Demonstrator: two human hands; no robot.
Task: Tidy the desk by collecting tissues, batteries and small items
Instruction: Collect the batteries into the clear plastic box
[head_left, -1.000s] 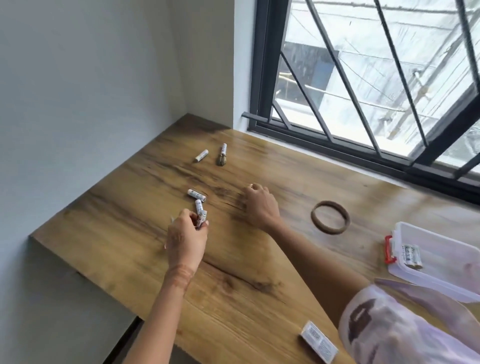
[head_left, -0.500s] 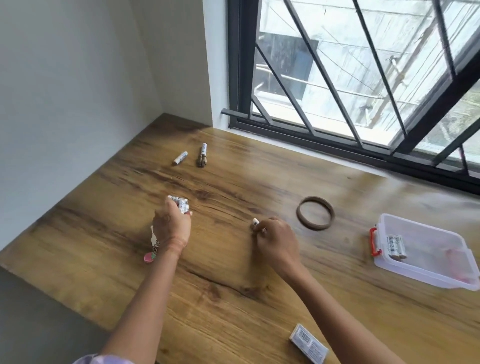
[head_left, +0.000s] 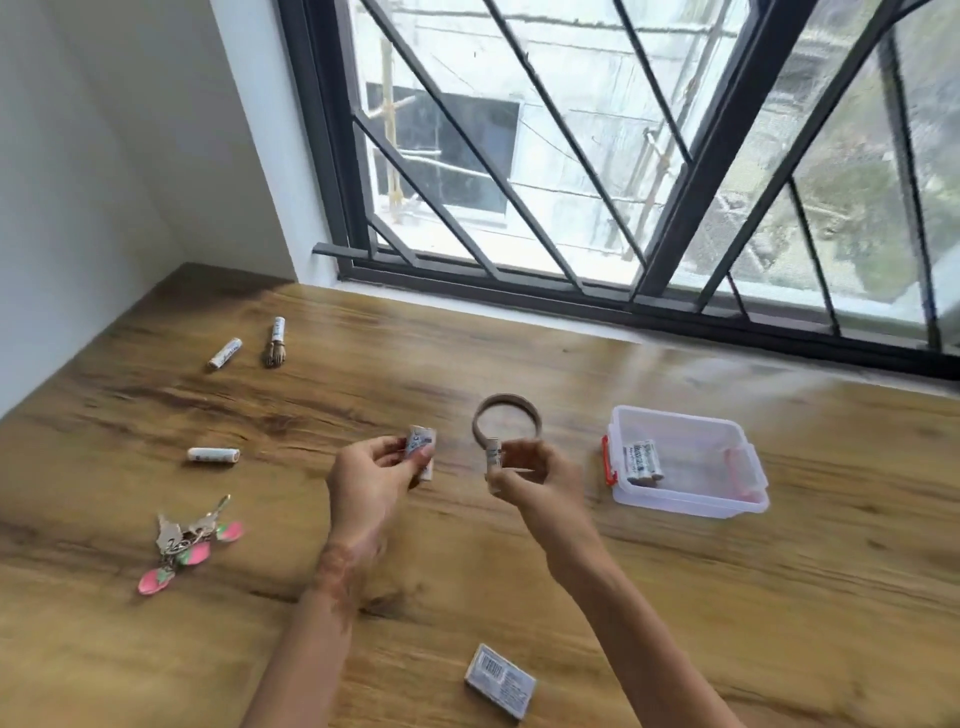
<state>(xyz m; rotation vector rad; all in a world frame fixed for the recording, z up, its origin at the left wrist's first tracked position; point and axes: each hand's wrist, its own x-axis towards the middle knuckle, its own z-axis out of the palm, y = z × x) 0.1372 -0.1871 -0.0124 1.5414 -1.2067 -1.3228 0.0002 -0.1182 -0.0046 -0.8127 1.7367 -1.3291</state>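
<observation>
My left hand (head_left: 371, 480) is raised over the wooden desk (head_left: 519, 597) and grips a small bundle of white batteries (head_left: 420, 448). Close to its right, my right hand (head_left: 530, 480) pinches one upright white battery (head_left: 492, 453). A clear plastic box (head_left: 691, 506) with red latches sits right of my hands and holds a few batteries (head_left: 644, 461). One loose battery (head_left: 213, 454) lies to the left. Two more lie far left near the wall, a white battery (head_left: 225, 353) and a battery with a brown end (head_left: 276, 340).
A brown ring (head_left: 506, 423) lies just behind my hands. A bunch of keys with pink charms (head_left: 184, 543) lies at the left front. A small barcoded box (head_left: 500, 680) sits near the front edge. Barred window behind; white wall on the left.
Both hands have lifted off the desk and come together in the middle, each holding batteries. The keys my left hand covered now lie on the desk. The view has shifted right.
</observation>
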